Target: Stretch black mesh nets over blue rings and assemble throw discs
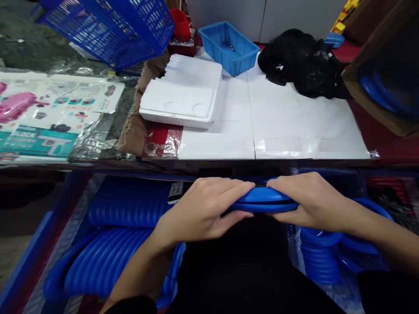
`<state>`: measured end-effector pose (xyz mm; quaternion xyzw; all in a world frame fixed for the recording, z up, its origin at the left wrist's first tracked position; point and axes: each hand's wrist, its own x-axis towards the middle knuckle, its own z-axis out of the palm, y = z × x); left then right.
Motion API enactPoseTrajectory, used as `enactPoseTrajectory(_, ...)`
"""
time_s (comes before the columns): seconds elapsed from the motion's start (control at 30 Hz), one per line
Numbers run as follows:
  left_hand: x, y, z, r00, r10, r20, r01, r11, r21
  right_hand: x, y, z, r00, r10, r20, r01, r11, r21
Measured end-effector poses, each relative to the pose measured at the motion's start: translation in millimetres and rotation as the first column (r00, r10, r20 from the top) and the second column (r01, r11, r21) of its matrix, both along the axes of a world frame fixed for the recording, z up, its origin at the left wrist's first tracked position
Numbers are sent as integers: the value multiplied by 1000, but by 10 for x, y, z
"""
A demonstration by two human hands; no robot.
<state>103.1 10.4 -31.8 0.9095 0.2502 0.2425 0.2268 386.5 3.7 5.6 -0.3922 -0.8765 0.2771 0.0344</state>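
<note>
Evidently both hands share one job: I have the left hand closed on one end of a blue two-layered piece and the right hand closed on the other, so the grip is narrow and full on each side. The piece hangs in front of the dark clothing, just short of the edge of the worktop. A dark seam runs between its layers, and I take the step to be working these together or apart; I cannot tell which.

To do it well, I would match the pressure of both hands, keep the edges lined up, and work along the seam rather than force one end. I would also keep fingertips out of the gap, and watch the dark ridged bit showing between the hands, which could catch.

As for writing, the printed packaging on the left has a teal panel where I read what looks like "GLOCK", its first letter uncertain; the remaining print is too small. A pale label beside the stacked blue pieces carries marks I cannot make out. No brand is legible on the held piece.
</note>
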Motion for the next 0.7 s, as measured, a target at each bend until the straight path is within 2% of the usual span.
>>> enactPoseTrajectory(0.1,25,-21,-54,997,15,81,-13,1000,-24,5,-10,71,1000,-26,2,26,999,-41)
enactPoseTrajectory(0.23,9,21,-96,984,2,177,27,987,-161,-28,7,119,997,-72,5,72,994,-87)
enactPoseTrajectory(0.33,3,59,-74,984,5,180,40,969,-243,-62,38,138,996,-90,0,90,992,-93)
enactPoseTrajectory(0.53,16,35,-25,997,50,58,-37,976,-217,-107,87,175,997,-80,-4,79,993,-89)
enactPoseTrajectory(0.7,22,-9,-74,989,66,130,-44,986,-163,-184,76,168,997,-72,3,72,993,-92)
